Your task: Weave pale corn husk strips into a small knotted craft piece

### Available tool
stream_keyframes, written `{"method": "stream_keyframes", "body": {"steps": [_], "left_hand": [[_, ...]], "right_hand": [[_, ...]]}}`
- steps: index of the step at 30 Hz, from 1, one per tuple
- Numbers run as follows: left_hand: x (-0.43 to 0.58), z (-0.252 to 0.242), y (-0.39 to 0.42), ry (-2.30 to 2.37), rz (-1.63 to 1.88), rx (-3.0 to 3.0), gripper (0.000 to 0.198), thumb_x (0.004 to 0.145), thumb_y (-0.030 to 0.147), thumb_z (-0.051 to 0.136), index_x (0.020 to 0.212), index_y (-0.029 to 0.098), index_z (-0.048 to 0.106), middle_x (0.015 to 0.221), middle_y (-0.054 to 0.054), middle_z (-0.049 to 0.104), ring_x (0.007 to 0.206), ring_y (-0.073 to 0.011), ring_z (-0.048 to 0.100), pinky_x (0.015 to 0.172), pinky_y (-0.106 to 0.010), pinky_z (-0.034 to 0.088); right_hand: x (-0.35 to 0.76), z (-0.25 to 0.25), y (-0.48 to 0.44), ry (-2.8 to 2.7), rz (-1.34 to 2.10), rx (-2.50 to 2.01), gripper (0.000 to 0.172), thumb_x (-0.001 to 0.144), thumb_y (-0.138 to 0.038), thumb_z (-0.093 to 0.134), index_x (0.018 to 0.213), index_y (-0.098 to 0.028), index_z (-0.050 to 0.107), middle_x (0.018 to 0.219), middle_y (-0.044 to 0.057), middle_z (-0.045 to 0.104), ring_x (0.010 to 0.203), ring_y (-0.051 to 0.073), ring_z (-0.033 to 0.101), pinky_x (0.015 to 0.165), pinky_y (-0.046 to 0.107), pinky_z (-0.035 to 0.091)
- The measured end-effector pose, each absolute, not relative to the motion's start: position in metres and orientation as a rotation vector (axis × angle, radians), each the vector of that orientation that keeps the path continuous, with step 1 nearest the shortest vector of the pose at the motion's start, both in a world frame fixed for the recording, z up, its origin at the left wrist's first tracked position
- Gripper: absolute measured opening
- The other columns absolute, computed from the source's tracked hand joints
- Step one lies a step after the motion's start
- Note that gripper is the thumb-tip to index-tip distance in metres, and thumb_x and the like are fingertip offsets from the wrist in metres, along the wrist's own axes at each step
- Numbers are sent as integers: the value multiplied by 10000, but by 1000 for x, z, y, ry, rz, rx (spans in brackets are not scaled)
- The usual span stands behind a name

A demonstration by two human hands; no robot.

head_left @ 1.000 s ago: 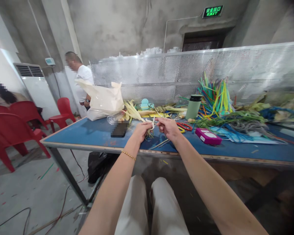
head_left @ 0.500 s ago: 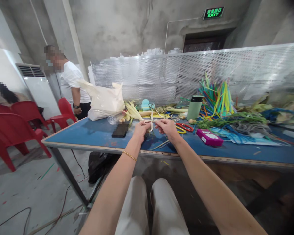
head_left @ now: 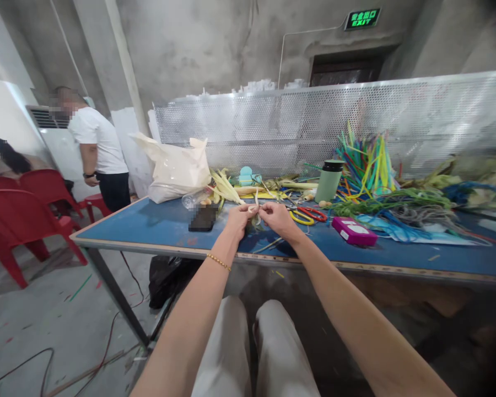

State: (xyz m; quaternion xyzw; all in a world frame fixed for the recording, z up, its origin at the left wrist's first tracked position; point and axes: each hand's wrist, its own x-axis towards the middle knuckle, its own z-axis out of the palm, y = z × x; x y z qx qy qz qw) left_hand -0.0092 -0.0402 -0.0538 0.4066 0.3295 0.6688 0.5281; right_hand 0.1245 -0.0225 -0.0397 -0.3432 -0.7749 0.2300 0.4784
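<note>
Over the front part of the blue table (head_left: 149,234), my left hand (head_left: 238,219) pinches a small pale strip piece (head_left: 254,210) that looks knotted or folded. My right hand (head_left: 276,218) is closed on the same piece from the other side, its fingertips almost touching those of the left. One pale end sticks up between the hands. Scissors with yellow and red handles (head_left: 314,214) lie just right of my right hand. Left of my left hand rests a black phone (head_left: 201,219). Thin strips (head_left: 275,242) lie below the hands.
A cream plastic bag (head_left: 179,171) stands at the back left. Husks (head_left: 227,190) lie behind the hands. To the right are a green bottle (head_left: 329,182), a magenta box (head_left: 354,231), cords (head_left: 417,212) and colourful strips (head_left: 372,165). A person (head_left: 101,146) stands beyond the table near red chairs (head_left: 20,220).
My right hand has moved left, and its fingertips now meet the pale piece close to my left hand. The standing person has moved left.
</note>
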Motion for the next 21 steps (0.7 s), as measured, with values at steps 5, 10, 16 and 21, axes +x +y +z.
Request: {"method": "stream_keyframes", "body": {"steps": [5,10,16,21], "left_hand": [[-9,-55,-37,744,1656,919,293,494,219,915,644,100,693,560,-19,621,555,-101,545,598,-243,414],[-7,-55,-35,722,1694,871,302,500,228,911,585,112,646,516,0,572,549,-112,546,608,-256,423],[-6,-58,-30,707,1776,872,350,487,219,909,502,126,571,516,21,544,532,-77,488,599,-236,399],[-6,-60,-28,712,1822,876,396,494,183,898,455,131,508,522,27,523,555,-69,474,611,-230,380]], "right_hand": [[123,-40,-24,-1916,609,-842,179,733,-300,600,592,-195,563,453,-31,532,448,118,481,508,246,362],[117,-42,-21,-1909,580,-871,200,724,-295,610,559,-203,545,431,-26,521,442,117,466,504,246,336],[113,-41,-25,-1942,509,-880,199,733,-263,608,552,-210,541,438,-16,522,482,131,466,515,252,311],[110,-39,-26,-1989,370,-919,210,747,-220,587,550,-211,515,463,-14,522,491,132,457,544,264,315]]}}
